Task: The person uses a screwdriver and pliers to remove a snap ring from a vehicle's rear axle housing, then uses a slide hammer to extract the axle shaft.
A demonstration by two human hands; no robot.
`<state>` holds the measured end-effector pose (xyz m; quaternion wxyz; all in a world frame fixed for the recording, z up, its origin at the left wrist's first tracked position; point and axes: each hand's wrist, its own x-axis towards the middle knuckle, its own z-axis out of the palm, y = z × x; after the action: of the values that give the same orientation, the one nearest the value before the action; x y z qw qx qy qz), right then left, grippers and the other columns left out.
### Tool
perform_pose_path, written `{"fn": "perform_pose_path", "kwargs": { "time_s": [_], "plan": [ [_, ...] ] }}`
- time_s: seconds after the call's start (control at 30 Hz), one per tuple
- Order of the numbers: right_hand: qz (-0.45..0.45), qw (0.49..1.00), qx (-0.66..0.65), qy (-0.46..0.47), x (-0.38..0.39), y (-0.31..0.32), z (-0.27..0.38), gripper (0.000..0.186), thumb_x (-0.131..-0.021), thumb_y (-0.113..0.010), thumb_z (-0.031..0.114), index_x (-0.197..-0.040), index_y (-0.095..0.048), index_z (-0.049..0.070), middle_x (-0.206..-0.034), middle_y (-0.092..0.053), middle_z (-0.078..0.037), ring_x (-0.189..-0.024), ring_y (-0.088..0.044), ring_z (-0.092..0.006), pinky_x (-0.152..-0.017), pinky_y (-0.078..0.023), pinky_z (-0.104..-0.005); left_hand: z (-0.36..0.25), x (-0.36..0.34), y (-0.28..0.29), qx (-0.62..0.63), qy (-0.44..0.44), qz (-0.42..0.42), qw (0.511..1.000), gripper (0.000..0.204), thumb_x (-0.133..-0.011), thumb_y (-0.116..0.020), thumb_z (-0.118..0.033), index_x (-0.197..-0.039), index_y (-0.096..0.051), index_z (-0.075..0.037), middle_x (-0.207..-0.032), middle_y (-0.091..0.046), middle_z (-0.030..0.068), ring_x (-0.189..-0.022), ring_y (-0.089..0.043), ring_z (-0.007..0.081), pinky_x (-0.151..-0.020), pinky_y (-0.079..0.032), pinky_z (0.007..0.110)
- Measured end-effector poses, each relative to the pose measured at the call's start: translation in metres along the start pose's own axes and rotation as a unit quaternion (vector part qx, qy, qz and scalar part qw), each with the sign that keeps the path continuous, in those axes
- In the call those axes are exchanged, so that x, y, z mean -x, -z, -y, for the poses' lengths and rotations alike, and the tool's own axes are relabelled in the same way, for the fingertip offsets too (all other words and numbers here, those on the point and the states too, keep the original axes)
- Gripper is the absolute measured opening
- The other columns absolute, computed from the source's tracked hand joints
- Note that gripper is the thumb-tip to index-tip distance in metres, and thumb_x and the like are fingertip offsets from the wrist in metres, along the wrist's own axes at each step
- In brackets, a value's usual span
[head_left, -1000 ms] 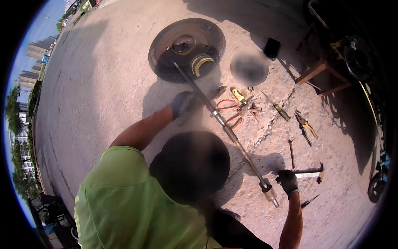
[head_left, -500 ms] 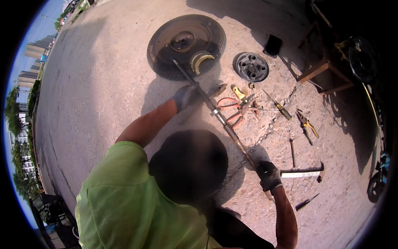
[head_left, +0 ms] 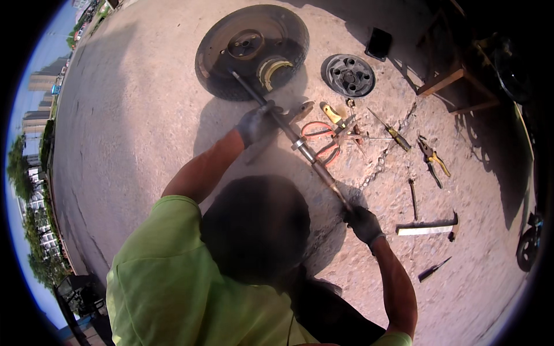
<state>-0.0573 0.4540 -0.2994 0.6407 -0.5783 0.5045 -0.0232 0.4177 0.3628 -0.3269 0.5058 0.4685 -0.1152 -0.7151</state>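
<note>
A long metal shaft (head_left: 306, 151) with a bright collar near its middle slants across the space before me. My left hand (head_left: 257, 125), in a dark grey glove, is closed round its upper part. Round the lower end closes my right hand (head_left: 364, 225), gloved as well. The shaft's far tip overlaps the lower edge of a tyred wheel (head_left: 216, 49) in this view; whether they touch I cannot tell. Curved brake shoes (head_left: 276, 70) lie at that wheel. Beside the shaft's middle are red-handled pliers (head_left: 329, 154) and a yellow-handled tool (head_left: 333, 115).
On the concrete to the right lie a round metal hub plate (head_left: 348, 75), a black flat device (head_left: 378, 44), a screwdriver (head_left: 398, 138), yellow-and-black pliers (head_left: 431, 158), a hammer (head_left: 427, 228) and a small dark-handled tool (head_left: 434, 269). A wooden frame (head_left: 456, 86) stands at the far right.
The view has shifted slightly, so the wheel sits higher and further left. My right hand has turned and sits a little higher on the picture; both hands still hold the shaft.
</note>
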Motion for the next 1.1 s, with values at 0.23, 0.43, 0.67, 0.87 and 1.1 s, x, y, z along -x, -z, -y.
{"fn": "perform_pose_path", "kwargs": {
  "time_s": [0.23,0.43,0.67,0.87,1.1],
  "plan": [
    [-0.043,0.996,0.066,-0.032,-0.003,-0.018,-0.015,0.034,-0.097,-0.066,0.037,-0.099,-0.069,0.003,-0.084,-0.07,-0.021,-0.077,-0.07,-0.0374,-0.073,-0.055,-0.0459,0.004,0.015,-0.019,0.061,-0.035,0.007,0.998,0.034,-0.107,-0.054,-0.031,-0.116,-0.067,-0.002,-0.114,-0.071,0.0152,-0.119,-0.063,0.0291,-0.105,-0.047,0.048],
    [0.001,0.979,0.2,0.044,0.053,0.001,0.015,0.036,-0.096,-0.06,0.039,-0.093,-0.067,0.004,-0.09,-0.072,-0.021,-0.09,-0.07,-0.0386,-0.077,-0.055,-0.0475,-0.019,0.058,-0.044,-0.027,-0.086,0.04,0.995,0.04,-0.106,-0.054,-0.035,-0.126,-0.061,-0.002,-0.12,-0.067,0.0152,-0.118,-0.063,0.032,-0.1,-0.051,0.053],
    [-0.006,0.986,0.15,-0.066,0.087,0.007,0.022,0.043,-0.096,-0.056,0.043,-0.098,-0.071,0.002,-0.093,-0.071,-0.024,-0.092,-0.069,-0.0424,-0.085,-0.053,-0.0478,-0.034,0.071,-0.091,-0.084,-0.09,0.06,0.991,0.038,-0.106,-0.054,-0.04,-0.117,-0.067,-0.006,-0.111,-0.07,0.0101,-0.11,-0.066,0.0276,-0.097,-0.05,0.049],
    [-0.054,0.987,0.149,-0.036,0.096,-0.007,-0.02,0.045,-0.096,-0.06,0.047,-0.09,-0.069,0.004,-0.085,-0.07,-0.023,-0.087,-0.069,-0.0421,-0.077,-0.053,-0.048,-0.009,0.074,-0.102,-0.075,-0.021,0.043,0.996,0.038,-0.106,-0.054,-0.041,-0.11,-0.07,-0.006,-0.105,-0.072,0.0093,-0.105,-0.066,0.0262,-0.099,-0.048,0.045],
    [-0.017,0.985,0.169,-0.013,0.066,-0.013,-0.005,0.045,-0.098,-0.054,0.046,-0.099,-0.072,0.005,-0.093,-0.072,-0.022,-0.093,-0.07,-0.0416,-0.085,-0.054,-0.0485,0.003,0.043,-0.015,-0.037,0.015,0.03,0.999,0.043,-0.106,-0.052,-0.042,-0.12,-0.065,-0.003,-0.118,-0.068,0.0128,-0.112,-0.062,0.0288,-0.103,-0.046,0.048]
  ]
}}
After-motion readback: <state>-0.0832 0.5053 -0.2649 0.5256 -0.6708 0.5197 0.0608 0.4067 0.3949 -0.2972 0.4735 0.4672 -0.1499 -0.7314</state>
